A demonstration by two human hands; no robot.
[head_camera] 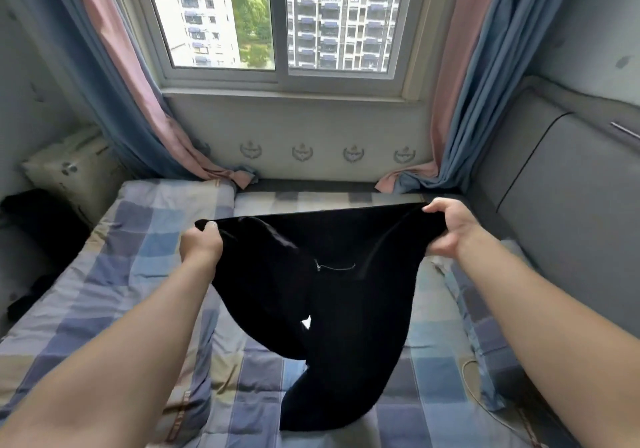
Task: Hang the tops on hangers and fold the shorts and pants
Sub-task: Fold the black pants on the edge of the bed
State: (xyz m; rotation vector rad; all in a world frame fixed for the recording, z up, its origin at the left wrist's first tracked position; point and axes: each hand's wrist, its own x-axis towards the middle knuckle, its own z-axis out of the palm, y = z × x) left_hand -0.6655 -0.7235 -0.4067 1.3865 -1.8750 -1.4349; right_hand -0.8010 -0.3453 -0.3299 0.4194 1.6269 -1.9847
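1. One view only, head cam. Bed (121, 274) with a blue/grey checked sheet fills the lower frame. Window (277, 32) sits behind its far edge. Pink-and-blue curtains (478, 84) hang at both far corners, hems bunched at the bed's far edge.
2. Left edge: patterned pillow (72, 167) propped near the far-left corner, with a dark clothes heap (38, 219) just nearer than it, detail unreadable. Right edge: grey padded panel (571, 205). Thin pale cable (474, 388) lies on the sheet near the right edge.
3. In the way: both forearms cross the lower frame and cover sheet, and the garment hides mid-bed.
4. Left hand (202, 243): fist curled round one end of the waistband. Right hand (450, 229): grips the other end, thumb on top, fingers underneath.
5. Black pants (332, 309): held up over mid-bed, waistband stretched roughly level between the hands, toward the far edge. Legs hang twisted toward the near edge; cannot tell whether the lower ends touch the sheet. Short silver zip (334, 267) sits below the waistband. A small gap shows between the legs. Fabric is plain, folds barely readable.
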